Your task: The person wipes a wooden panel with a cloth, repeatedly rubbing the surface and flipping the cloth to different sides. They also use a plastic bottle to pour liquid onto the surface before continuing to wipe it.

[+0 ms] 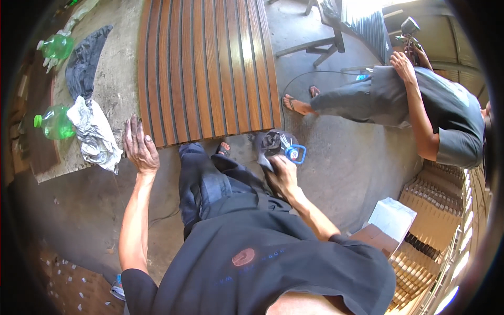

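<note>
A slatted brown wood panel (205,68) with dark grooves lies on the worktable (122,63). My left hand (140,147) rests flat by the panel's near left corner, fingers stretched out and dark with stain. Beside it a crumpled whitish cloth (95,134) hangs over the table's edge. My right hand (283,172) is low, off the panel's near right corner, with its fingers curled. Just beyond it is a dark-stained plastic container (269,144) with a blue handled cap (295,154). Whatever the right fingers hold is too hidden to name.
Two green-tinted bottles (55,122) and a dark cloth (86,60) lie on the table's left. At the right a person (420,105) stands holding a spray gun (412,37), with a hose running across the floor. Stacked cardboard (436,194) and a white-topped box (391,218) are lower right.
</note>
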Action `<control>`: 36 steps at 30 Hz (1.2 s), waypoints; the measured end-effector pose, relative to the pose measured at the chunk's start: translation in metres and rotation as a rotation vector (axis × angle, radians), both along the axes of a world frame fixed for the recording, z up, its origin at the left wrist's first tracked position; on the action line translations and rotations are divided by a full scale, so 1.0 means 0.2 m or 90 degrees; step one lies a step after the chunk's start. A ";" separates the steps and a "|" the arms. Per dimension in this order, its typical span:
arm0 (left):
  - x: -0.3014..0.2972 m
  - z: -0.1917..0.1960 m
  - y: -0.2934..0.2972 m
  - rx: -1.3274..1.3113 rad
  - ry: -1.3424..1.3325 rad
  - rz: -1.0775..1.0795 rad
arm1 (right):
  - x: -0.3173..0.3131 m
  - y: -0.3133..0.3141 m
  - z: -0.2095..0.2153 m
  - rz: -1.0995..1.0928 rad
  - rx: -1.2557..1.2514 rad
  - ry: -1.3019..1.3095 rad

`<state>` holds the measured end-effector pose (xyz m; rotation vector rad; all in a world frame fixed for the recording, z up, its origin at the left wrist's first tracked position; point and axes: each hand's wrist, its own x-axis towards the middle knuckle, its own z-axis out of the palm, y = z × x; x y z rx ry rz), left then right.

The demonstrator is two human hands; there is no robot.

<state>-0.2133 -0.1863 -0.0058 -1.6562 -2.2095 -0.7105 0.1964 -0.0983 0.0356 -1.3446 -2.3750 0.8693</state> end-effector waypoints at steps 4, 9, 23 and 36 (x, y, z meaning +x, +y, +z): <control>0.02 -0.01 0.03 -0.015 -0.014 0.002 | 0.01 0.17 0.19 -0.307 -0.105 0.103; 0.00 -0.03 0.01 -0.019 -0.013 0.005 | -0.29 0.53 0.14 -0.208 0.037 0.094; 0.01 -0.02 0.01 -0.042 -0.003 -0.009 | -0.84 1.58 -0.02 -0.135 0.220 -0.006; 0.01 0.01 0.00 -0.048 -0.018 0.007 | -0.68 1.40 -0.08 0.007 0.291 -0.065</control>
